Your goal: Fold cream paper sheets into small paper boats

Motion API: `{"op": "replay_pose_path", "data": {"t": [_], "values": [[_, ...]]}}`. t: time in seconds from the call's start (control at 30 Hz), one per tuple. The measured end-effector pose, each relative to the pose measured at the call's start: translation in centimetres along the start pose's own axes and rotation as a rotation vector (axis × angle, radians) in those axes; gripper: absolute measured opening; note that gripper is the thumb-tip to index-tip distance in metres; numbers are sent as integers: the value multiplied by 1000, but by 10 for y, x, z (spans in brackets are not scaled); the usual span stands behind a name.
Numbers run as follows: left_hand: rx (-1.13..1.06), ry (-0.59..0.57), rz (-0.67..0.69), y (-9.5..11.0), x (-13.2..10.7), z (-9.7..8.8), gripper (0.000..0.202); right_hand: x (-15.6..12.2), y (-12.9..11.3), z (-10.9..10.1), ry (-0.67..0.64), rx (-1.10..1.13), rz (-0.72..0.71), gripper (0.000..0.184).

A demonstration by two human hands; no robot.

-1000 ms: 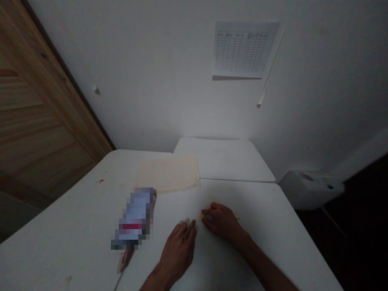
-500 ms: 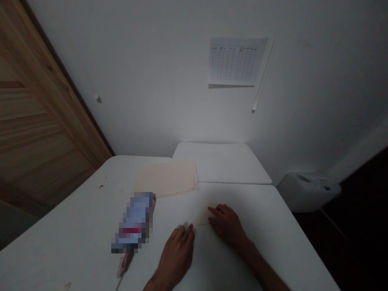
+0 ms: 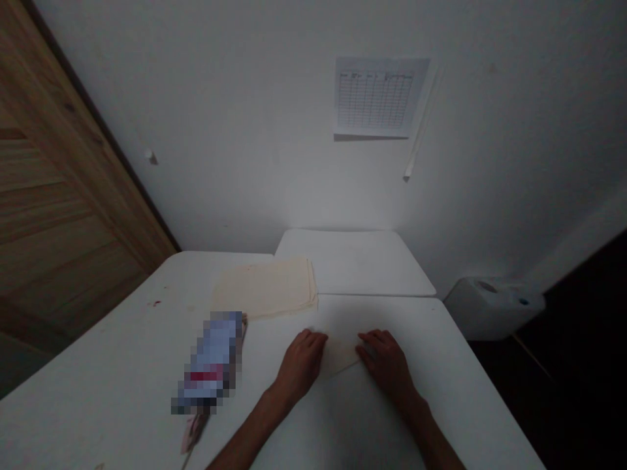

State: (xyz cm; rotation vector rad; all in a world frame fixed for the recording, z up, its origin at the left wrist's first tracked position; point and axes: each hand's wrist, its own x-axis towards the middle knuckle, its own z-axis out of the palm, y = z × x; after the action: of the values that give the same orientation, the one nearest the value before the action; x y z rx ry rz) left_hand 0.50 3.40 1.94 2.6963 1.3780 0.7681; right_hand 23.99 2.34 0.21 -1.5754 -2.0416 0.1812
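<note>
A small cream sheet (image 3: 337,356) lies flat on the white table (image 3: 431,391) between my hands. My left hand (image 3: 300,365) rests palm down at the sheet's left edge, fingers stretched forward. Pressing the sheet's right edge is my right hand (image 3: 386,365), its fingers flat as well. A stack of cream sheets (image 3: 264,287) lies farther back to the left.
A blurred-out object (image 3: 210,362) lies on the table left of my hands, with something pink (image 3: 192,431) sticking out under it. A second white table (image 3: 353,261) stands against the wall. A printed chart (image 3: 376,96) hangs above. A wooden door (image 3: 59,189) is at left.
My left hand has moved forward and right onto the sheet's left edge. My right hand has shifted right to the other edge. The sheet between them now shows more.
</note>
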Motion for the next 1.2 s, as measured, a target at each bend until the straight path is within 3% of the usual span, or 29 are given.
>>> {"op": "replay_pose_path", "data": {"t": [0.17, 0.5, 0.83, 1.07, 1.2], "values": [[-58, -61, 141, 14, 29, 18, 17, 1, -2, -1, 3, 27, -13, 22], [13, -124, 125, 21, 26, 24, 7, -1, -3, -1, 30, 92, -16, 24], [40, -95, 113, 21, 26, 24, 7, -2, 1, 0, 62, 211, -22, 29], [23, -72, 116, 20, 26, 26, 11, -2, 9, 2, 57, 327, 53, 29], [-52, -140, 133, 17, 25, 30, 16, -2, 12, 0, 44, 368, 40, 26]]}}
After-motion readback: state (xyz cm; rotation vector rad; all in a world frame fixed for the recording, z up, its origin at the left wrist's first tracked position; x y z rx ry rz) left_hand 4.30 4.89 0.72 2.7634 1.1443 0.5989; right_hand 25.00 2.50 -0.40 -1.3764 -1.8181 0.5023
